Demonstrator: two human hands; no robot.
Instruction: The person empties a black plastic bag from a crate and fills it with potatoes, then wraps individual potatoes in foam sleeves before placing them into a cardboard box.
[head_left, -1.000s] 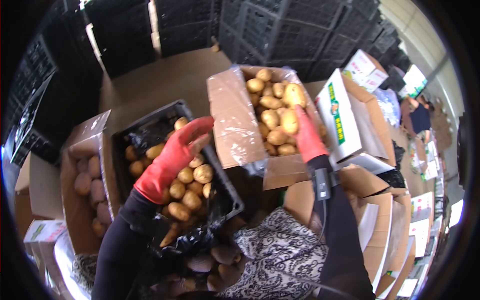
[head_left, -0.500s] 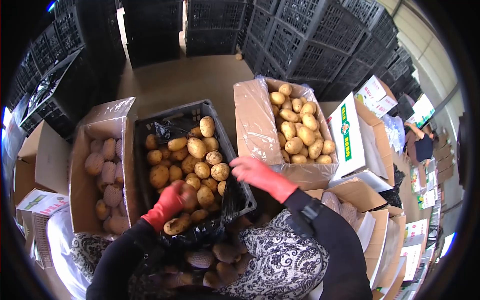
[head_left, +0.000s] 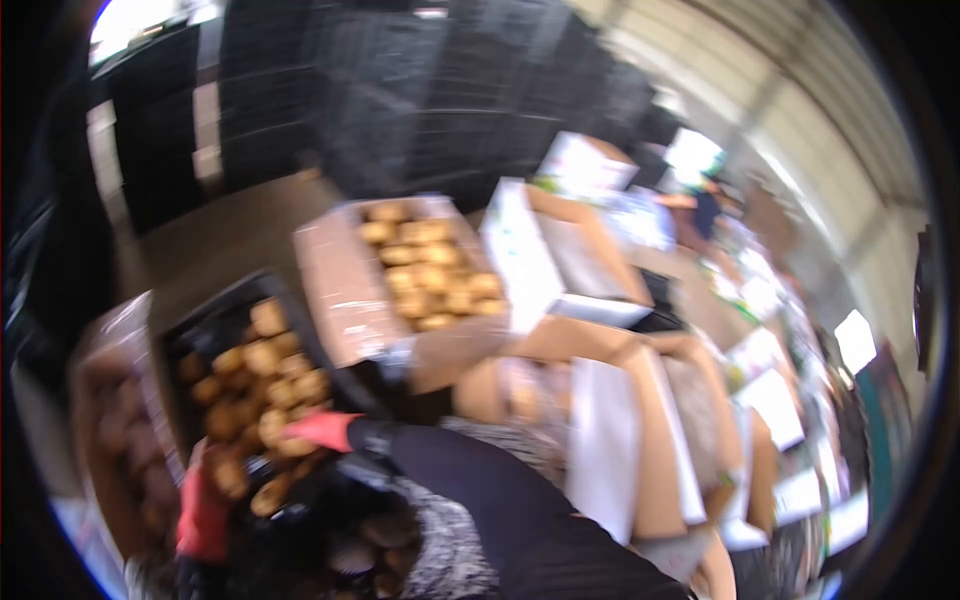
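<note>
My right hand (head_left: 322, 430), in a red glove, reaches over the potatoes (head_left: 262, 360) in a black plastic crate (head_left: 318, 345). Its fingertips are at a potato near the crate's front, but blur hides whether they grip it. Also red-gloved, my left hand (head_left: 203, 510) is at the crate's near left corner beside a potato (head_left: 231, 478); its fingers are smeared. Black plastic film (head_left: 345, 490) lies along the crate's near side. Beyond the crate, a film-lined cardboard box (head_left: 335, 290) holds many potatoes (head_left: 432, 262).
At left stands a film-lined carton (head_left: 112, 335) of wrapped potatoes, blurred now. Open cartons (head_left: 600, 440) crowd the right side, with a white box (head_left: 520, 260) behind them. Stacked black crates (head_left: 400, 100) form the back. Another person (head_left: 705, 212) is far right.
The view has swung right, so the crate and boxes appear further left. My right hand has come from beyond the crate's right rim to over its potatoes. My left hand is at the near left corner.
</note>
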